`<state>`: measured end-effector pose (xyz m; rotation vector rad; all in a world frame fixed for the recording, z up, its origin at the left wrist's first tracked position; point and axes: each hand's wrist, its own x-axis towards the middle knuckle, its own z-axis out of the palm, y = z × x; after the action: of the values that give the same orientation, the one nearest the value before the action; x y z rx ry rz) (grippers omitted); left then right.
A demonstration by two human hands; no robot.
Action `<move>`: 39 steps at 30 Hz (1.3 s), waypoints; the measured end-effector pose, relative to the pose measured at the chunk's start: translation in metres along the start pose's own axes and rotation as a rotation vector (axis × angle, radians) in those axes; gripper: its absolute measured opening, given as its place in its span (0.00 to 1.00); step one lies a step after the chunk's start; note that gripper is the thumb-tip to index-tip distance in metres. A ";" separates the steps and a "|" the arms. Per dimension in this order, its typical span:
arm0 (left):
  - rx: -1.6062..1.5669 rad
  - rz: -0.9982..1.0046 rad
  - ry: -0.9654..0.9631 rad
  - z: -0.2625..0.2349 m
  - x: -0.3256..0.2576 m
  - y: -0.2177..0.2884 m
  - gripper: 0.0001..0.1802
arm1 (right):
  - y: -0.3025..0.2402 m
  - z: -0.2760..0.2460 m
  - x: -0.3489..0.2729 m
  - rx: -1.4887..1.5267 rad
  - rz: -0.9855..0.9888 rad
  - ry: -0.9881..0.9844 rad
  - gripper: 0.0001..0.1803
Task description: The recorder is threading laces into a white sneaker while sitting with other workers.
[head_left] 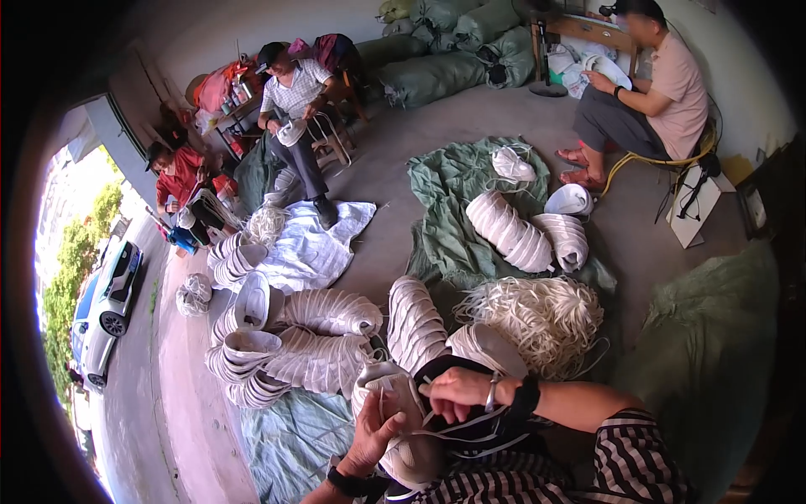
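A white shoe upper (pixel 406 458) rests at my lap, its toe end toward me. My left hand (pixel 374 433) grips it from the left, thumb lying across its front. Just right of the opening, my right hand (pixel 462 391) has its fingers curled in a pinch on a thin white shoelace (pixel 453 436). Lace ends trail over my dark, striped clothing. Beyond my hands lie nested stacks of white shoe uppers (pixel 315 359), with another stack (pixel 416 323) straight ahead. A large heap of loose white laces (pixel 541 323) sits ahead to the right.
A green tarp (pixel 437 181) carries more upper stacks (pixel 510 233). A white sheet (pixel 327 244) lies farther left. Three people sit working: one at the right (pixel 663 101), one at the back (pixel 294 97), one at the left (pixel 178 181). Green sacks (pixel 437 80) line the back wall.
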<state>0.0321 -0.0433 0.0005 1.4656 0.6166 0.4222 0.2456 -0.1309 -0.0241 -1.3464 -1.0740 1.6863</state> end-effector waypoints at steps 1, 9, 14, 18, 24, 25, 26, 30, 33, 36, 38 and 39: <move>-0.019 -0.049 -0.006 0.001 -0.003 0.009 0.17 | -0.003 -0.024 -0.013 0.073 0.050 0.087 0.28; 0.375 0.199 0.313 -0.006 -0.017 -0.017 0.10 | 0.093 -0.306 -0.194 1.267 -0.773 0.906 0.19; 0.244 0.137 0.393 -0.011 -0.049 -0.021 0.15 | 0.030 -0.203 -0.103 0.832 -0.402 0.889 0.18; -0.132 -0.138 0.439 -0.010 -0.060 -0.026 0.09 | -0.010 -0.057 -0.012 0.326 -0.167 0.267 0.19; 0.199 -0.217 0.246 -0.009 -0.072 -0.029 0.10 | -0.005 0.054 0.007 -1.109 -0.446 -0.065 0.14; 0.237 -0.152 0.272 -0.009 -0.074 -0.029 0.09 | 0.002 0.053 -0.003 -1.199 -0.219 -0.298 0.14; 0.276 -0.086 0.297 -0.009 -0.075 -0.028 0.09 | -0.005 0.057 -0.017 -1.240 -0.069 -0.495 0.12; 0.237 -0.195 0.385 -0.007 -0.076 -0.022 0.07 | -0.022 0.038 -0.033 -1.281 0.076 -0.570 0.11; 0.208 -0.215 0.323 -0.012 -0.077 -0.021 0.06 | -0.040 0.023 -0.007 -0.372 0.098 -0.130 0.16; 0.430 -0.054 0.223 -0.013 -0.075 -0.025 0.08 | -0.033 0.032 0.021 -0.058 -0.023 -0.035 0.20; 0.408 -0.102 0.243 -0.012 -0.072 -0.028 0.09 | -0.027 0.046 0.037 0.239 -0.039 0.007 0.20; 0.383 -0.150 0.261 -0.010 -0.071 -0.029 0.09 | -0.029 0.051 0.040 0.230 -0.028 0.045 0.19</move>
<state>-0.0324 -0.0810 -0.0196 1.7247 1.0535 0.3948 0.1882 -0.0921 -0.0076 -1.2103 -0.8406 1.6938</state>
